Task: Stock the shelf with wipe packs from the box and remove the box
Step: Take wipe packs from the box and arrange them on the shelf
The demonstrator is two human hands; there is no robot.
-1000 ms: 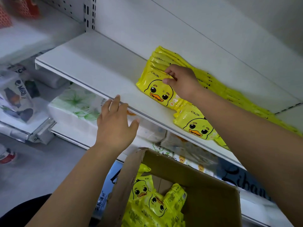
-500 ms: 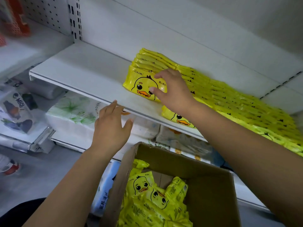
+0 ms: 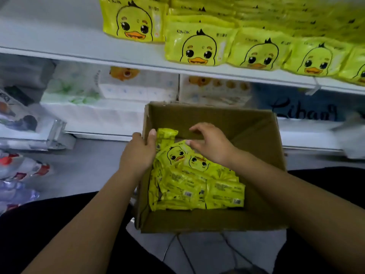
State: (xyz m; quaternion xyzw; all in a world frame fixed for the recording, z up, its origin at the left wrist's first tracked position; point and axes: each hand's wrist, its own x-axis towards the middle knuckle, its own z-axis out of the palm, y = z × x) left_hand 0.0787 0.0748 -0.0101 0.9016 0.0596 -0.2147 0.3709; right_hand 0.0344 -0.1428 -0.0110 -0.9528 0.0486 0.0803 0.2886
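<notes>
While up at the shelf (image 3: 59, 42) a moment ago, now gripping the box (image 3: 217, 119) wall with the left hand (image 3: 138, 153), hovering the right hand (image 3: 213, 143), loose and empty, over wipe packs (image 3: 197, 186) inside. Behind: tissue bundles (image 3: 138, 88), shelved packs (image 3: 199, 48) above.

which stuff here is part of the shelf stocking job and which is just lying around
Job: cardboard box, boxed wipe packs, shelved wipe packs, shelf, left hand, right hand.
Lying about: tissue packs, blue pack, bagged goods.
</notes>
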